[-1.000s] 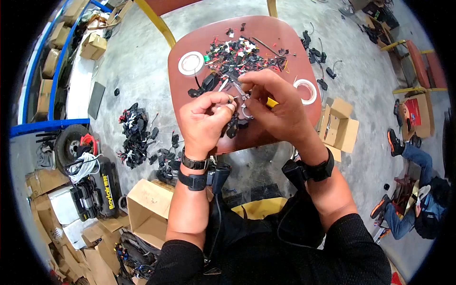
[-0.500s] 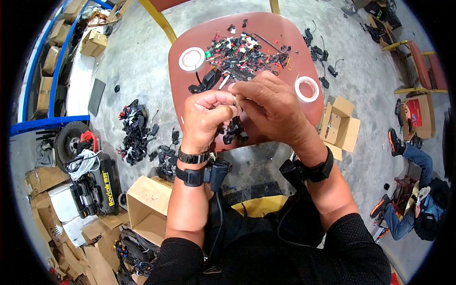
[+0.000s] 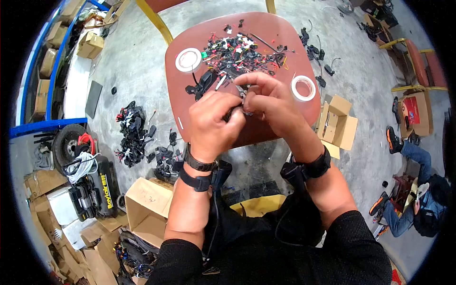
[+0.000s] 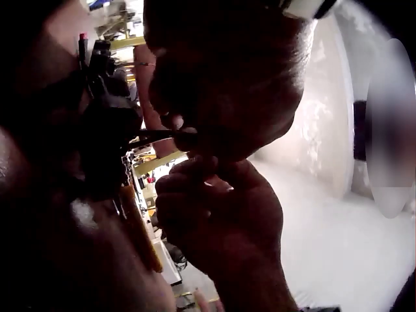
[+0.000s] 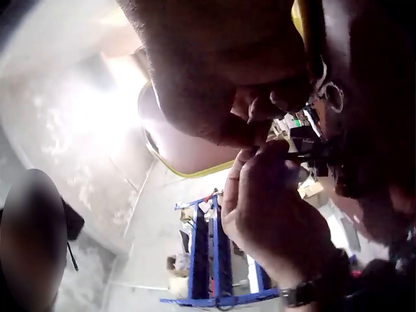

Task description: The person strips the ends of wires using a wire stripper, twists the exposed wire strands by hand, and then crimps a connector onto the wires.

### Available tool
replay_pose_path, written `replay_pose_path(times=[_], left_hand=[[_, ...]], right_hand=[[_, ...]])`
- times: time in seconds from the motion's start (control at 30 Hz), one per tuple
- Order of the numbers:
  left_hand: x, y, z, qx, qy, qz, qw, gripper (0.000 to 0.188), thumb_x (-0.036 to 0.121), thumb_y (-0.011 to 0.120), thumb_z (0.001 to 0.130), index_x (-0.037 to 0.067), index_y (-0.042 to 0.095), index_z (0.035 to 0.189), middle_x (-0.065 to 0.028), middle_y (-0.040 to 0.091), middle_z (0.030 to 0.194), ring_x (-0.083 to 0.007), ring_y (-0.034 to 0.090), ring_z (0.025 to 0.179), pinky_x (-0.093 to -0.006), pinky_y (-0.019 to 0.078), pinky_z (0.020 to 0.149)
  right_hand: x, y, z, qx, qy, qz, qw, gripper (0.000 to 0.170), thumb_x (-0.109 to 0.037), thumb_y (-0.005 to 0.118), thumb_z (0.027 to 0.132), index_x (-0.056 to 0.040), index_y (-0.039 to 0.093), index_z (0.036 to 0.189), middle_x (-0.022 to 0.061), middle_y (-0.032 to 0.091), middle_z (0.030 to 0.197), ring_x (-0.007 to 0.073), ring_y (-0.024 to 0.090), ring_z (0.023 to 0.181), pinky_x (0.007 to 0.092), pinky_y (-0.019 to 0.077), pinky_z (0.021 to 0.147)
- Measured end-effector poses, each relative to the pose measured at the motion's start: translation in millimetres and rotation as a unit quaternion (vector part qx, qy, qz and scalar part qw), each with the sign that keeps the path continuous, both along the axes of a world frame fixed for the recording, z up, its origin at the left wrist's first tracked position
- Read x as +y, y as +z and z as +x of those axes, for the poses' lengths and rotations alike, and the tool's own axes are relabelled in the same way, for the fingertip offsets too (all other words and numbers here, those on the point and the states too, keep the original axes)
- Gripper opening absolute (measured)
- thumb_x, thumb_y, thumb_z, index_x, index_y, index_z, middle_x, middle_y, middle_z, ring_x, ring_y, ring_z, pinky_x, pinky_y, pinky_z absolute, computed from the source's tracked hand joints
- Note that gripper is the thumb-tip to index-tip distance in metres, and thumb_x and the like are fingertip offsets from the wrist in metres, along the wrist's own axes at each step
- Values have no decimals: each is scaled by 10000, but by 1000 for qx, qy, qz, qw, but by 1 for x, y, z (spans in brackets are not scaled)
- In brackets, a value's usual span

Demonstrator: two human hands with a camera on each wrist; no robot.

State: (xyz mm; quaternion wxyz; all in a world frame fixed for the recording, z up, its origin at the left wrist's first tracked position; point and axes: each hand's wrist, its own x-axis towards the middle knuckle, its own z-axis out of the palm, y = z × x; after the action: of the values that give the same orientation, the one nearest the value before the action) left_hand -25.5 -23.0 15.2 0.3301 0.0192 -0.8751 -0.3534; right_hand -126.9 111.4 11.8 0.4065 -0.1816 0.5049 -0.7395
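Note:
Both hands meet over the front part of a red-brown chair seat (image 3: 213, 28). In the head view my left hand (image 3: 213, 124) is turned with its back up, fingers curled round a thin black cable (image 4: 155, 134) that shows in the left wrist view. That cable leads towards dark, shadowed parts (image 4: 107, 127) below. Close against the left fingertips, my right hand (image 3: 270, 105) pinches with thumb and curled forefinger. What sits between these fingertips is mostly hidden; a small greyish bit (image 3: 243, 91) peeks out. Beyond the hands lies a heap of small black, white and red pieces (image 3: 237, 50).
On the seat lie two tape rolls, one left (image 3: 188, 60) and one right (image 3: 303, 89), and a black device (image 3: 205, 83). Black cabled parts (image 3: 130, 135) are piled on the floor. An open carton (image 3: 344, 133) stands right of the chair. A person (image 3: 418, 204) sits far right.
The right hand has come in against the left fingertips from slightly apart, then its fingers shifted. The left hand has rolled back-up, hiding black parts seen hanging below it.

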Motion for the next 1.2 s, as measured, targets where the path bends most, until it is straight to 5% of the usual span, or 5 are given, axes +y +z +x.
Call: replay_pose_path(times=[0.13, 0.37, 0.5, 0.77, 1.2], left_hand=[[3, 1, -3, 6, 3, -3, 1000, 131, -27, 669, 675, 36, 682, 790, -87, 665, 742, -242, 638, 667, -328, 518, 620], [-8, -2, 9, -107, 19, 379, 919, 61, -27, 684, 823, -20, 723, 870, 33, 669, 800, -16, 526, 660, -202, 446, 587], [-16, -3, 11, -142, -44, 503, 851, 87, -31, 642, 816, -39, 695, 884, -68, 698, 807, -87, 586, 643, -220, 469, 607], [-22, -8, 13, -191, -78, 543, 814, 132, -28, 653, 799, -39, 698, 923, -95, 700, 794, -106, 596, 604, -231, 476, 594], [-15, -5, 13, -178, -55, 506, 842, 131, -48, 648, 812, -37, 702, 931, -63, 710, 796, -79, 606, 624, -213, 474, 585]], right_hand=[[6, -3, -1, -161, 26, -8, 987, 460, 23, 587, 833, -16, 573, 1291, -11, 586, 770, 31, 504, 640, 182, 360, 532], [4, 2, 7, 302, -43, 14, 952, 510, 115, 619, 820, -43, 558, 1301, 14, 609, 972, 50, 565, 737, 206, 456, 627], [-1, 6, 10, 441, -82, 11, 894, 438, 70, 643, 783, -31, 612, 1208, 104, 665, 916, 202, 632, 724, 297, 516, 655], [-4, 2, 4, 578, -119, -7, 807, 331, 40, 654, 776, -42, 646, 1097, 130, 672, 886, 332, 665, 796, 400, 536, 680], [-1, 8, 6, 494, -96, 20, 864, 306, 52, 646, 751, -31, 651, 1045, 128, 669, 856, 318, 666, 751, 378, 536, 650]])
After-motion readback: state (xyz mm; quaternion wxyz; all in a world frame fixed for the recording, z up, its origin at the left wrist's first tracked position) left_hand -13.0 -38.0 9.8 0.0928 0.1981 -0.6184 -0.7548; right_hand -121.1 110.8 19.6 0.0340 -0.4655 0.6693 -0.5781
